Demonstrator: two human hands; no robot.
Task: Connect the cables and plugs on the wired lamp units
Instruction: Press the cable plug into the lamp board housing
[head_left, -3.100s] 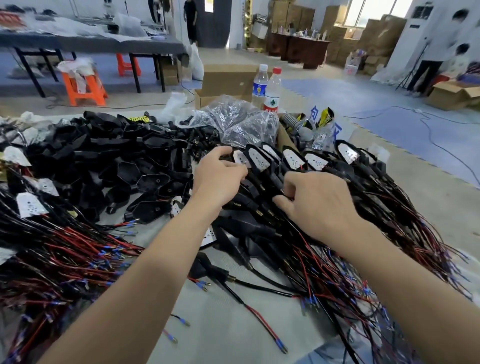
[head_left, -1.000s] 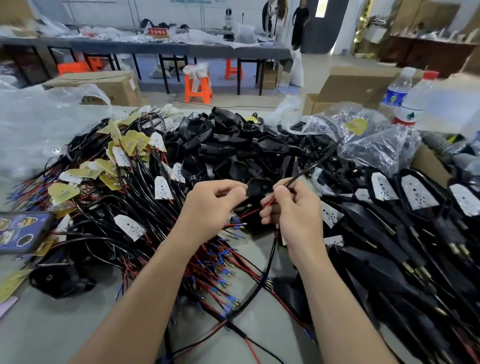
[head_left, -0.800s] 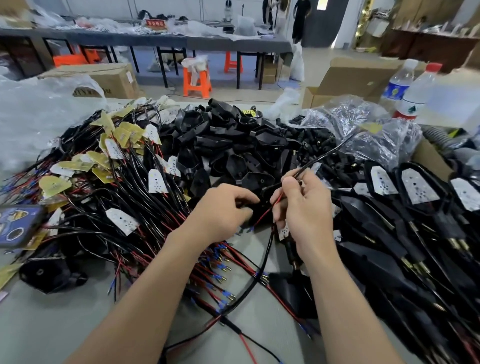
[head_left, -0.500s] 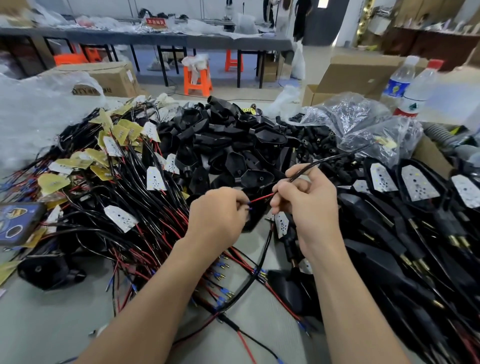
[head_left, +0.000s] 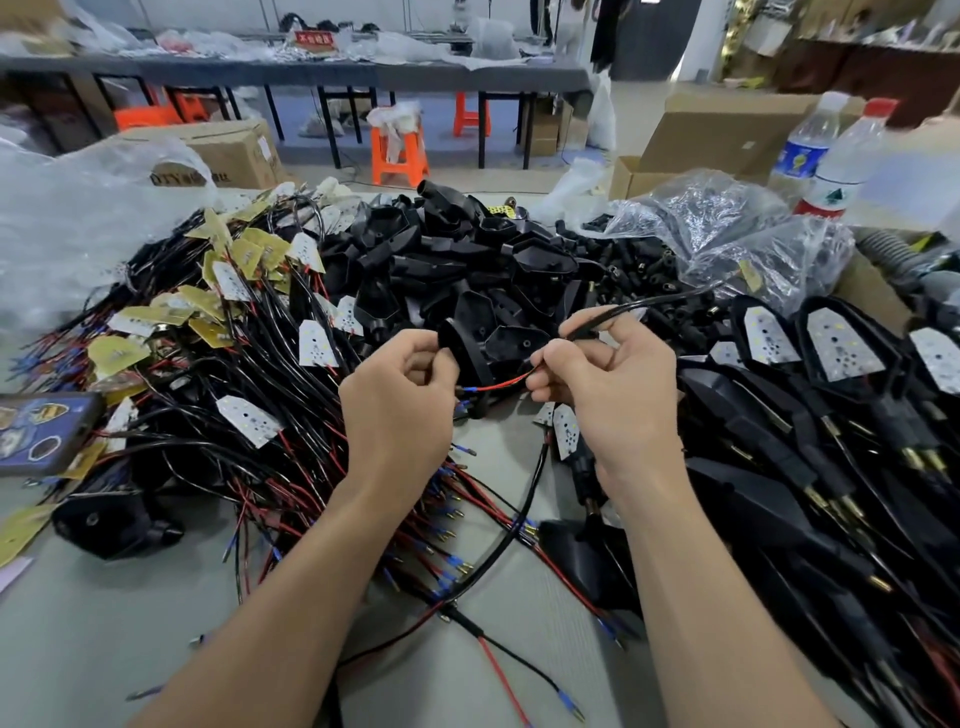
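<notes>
My left hand (head_left: 397, 400) grips a black lamp housing (head_left: 462, 348) at its edge, fingers curled round it. My right hand (head_left: 605, 384) pinches a black sheathed cable (head_left: 639, 307) whose red wire (head_left: 498, 384), tipped with a blue terminal, points at the housing. That cable loops down across the table in front of me. The two hands are a short gap apart above the table's middle.
Wired LED boards (head_left: 249, 415) with red and black leads lie heaped at left. Black housings (head_left: 457, 260) are piled behind. Assembled lamp units (head_left: 831, 343) fill the right. A phone (head_left: 41, 431) lies far left, two bottles (head_left: 831, 161) far right, plastic bags (head_left: 753, 239) behind.
Three seconds ago both hands were in the assembled units at right. Since then the view turned left; the hands took up a housing and a cable, and the red wire's tip neared the housing.
</notes>
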